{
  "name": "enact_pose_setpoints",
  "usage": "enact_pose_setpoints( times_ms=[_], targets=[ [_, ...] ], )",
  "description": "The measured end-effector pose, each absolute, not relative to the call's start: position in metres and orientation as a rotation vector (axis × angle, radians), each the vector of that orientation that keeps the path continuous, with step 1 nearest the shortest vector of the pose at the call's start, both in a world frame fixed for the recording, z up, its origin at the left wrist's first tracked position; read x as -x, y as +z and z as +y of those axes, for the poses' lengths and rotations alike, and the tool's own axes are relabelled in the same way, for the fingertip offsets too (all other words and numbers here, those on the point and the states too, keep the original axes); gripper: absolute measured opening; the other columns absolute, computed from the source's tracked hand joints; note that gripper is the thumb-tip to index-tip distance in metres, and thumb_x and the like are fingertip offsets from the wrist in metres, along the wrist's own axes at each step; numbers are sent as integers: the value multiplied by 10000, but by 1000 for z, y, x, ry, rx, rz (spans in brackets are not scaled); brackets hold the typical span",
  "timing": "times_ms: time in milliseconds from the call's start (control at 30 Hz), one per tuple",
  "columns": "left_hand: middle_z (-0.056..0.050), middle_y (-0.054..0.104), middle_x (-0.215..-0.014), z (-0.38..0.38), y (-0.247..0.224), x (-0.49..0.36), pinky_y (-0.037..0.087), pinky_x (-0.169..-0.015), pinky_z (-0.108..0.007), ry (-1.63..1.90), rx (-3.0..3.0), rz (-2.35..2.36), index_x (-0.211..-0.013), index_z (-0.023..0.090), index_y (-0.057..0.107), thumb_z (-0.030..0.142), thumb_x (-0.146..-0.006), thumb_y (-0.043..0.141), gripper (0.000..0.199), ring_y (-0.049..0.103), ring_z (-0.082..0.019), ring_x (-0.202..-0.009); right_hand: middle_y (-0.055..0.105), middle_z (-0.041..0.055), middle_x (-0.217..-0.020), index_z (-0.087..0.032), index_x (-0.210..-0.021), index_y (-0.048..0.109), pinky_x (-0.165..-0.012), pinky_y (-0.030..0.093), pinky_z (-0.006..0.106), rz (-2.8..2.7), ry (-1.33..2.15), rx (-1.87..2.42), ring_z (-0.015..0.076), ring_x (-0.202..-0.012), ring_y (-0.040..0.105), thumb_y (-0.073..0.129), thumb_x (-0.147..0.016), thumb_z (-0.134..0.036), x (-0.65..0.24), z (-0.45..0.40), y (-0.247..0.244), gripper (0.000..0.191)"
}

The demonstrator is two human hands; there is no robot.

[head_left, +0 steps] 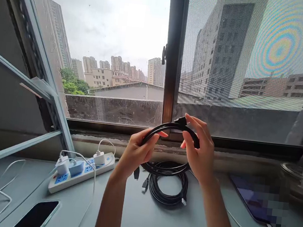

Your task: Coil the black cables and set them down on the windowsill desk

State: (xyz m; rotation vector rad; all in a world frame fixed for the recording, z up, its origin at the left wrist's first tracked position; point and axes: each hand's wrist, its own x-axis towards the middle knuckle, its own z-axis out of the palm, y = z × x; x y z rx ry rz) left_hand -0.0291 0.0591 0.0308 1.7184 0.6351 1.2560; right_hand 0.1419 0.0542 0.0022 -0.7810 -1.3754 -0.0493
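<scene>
A looped black cable (156,127) is held up above the desk in front of the window. My left hand (138,148) grips the left side of the loop between thumb and fingers. On the right side, my right hand (200,150) curls around the loop, its thumb and fingers on either side. Its index fingertip is beside a black plug (181,121) at the top of the loop; whether they touch is hard to tell. Below lies another coiled black cable (167,201) with its connector ends showing. The raised loop partly covers its upper edge.
A white power strip (81,173) with chargers plugged in stands at the left. Nearby are a phone (37,215) and white cords (2,193). On the right lie a charging tablet or phone (251,197) and a clear cup with a straw (301,178). A metal frame (55,113) rises far left.
</scene>
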Motion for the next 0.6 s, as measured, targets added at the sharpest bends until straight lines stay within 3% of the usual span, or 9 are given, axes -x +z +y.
enact_pose_setpoints(
  times_ms=[233, 400, 500, 600],
  targets=[
    [108, 220, -418, 56, 32, 29, 171, -303, -137, 1168, -1713, 626, -792, 173, 609, 530, -814, 599, 357, 187, -24, -332, 587, 66, -1234, -252, -1154, 621, -434, 481, 224, -1387, -38, 820, 68, -544, 551, 514, -908, -351, -145, 53, 5, 287],
    [104, 239, -419, 57, 30, 27, 190, -326, -127, 1196, -1740, 681, -782, 163, 606, 545, -822, 581, 384, 205, -17, -340, 649, 19, -858, -199, -894, 683, -468, 457, 232, -1297, -81, 859, 82, -512, 561, 583, -861, -417, -149, 55, 5, 242],
    [99, 262, -416, 61, 28, 24, 198, -337, -123, 1237, -1714, 680, -766, 160, 601, 550, -814, 590, 394, 212, -13, -345, 580, -6, -648, -170, -737, 680, -510, 460, 241, -1240, -98, 902, 106, -536, 552, 639, -807, -457, -149, 54, 5, 298],
    [98, 279, -404, 64, 26, 24, 166, -323, -125, 1274, -1682, 649, -721, 160, 566, 548, -797, 615, 398, 189, -8, -334, 514, -24, -539, -156, -643, 651, -444, 423, 220, -1202, 160, 924, 100, -473, 522, 668, -763, -502, -150, 48, 8, 367]
  ],
)
